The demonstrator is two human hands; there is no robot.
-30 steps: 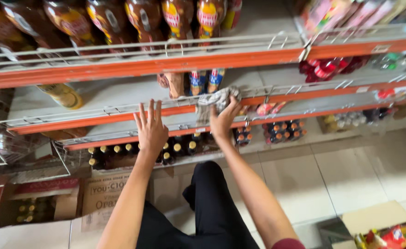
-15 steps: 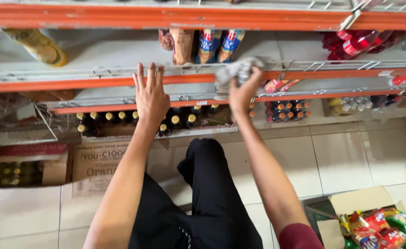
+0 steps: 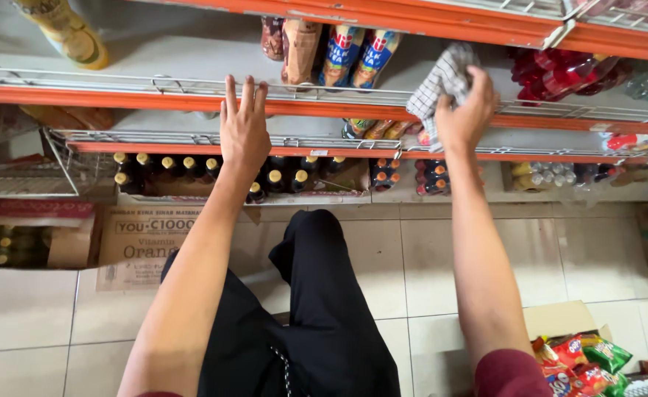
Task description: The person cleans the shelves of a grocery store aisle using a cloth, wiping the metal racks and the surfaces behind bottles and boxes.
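My right hand (image 3: 465, 110) grips a crumpled checked cloth (image 3: 437, 82) and holds it against the wire front rail of an orange-edged shelf (image 3: 155, 99). My left hand (image 3: 243, 131) is stretched out flat with its fingers apart, holding nothing, its fingertips at the same rail. Behind the rail, between my hands, stand brown and blue drink bottles (image 3: 339, 55) on the grey shelf board. Below my hands, dark bottles with yellow caps (image 3: 191, 170) fill the bottom shelf.
A yellow bottle (image 3: 70, 37) lies at the shelf's far left. Red drink packs (image 3: 559, 73) sit at the right. Flat cardboard (image 3: 144, 235) lies on the tiled floor. A box of snack bags (image 3: 578, 360) stands at the lower right. My black-trousered leg (image 3: 317, 309) is below.
The view has tilted downward, so the top shelf of bottles has left the frame. My right hand with the cloth has moved right along the rail. My left hand stays spread by the rail.
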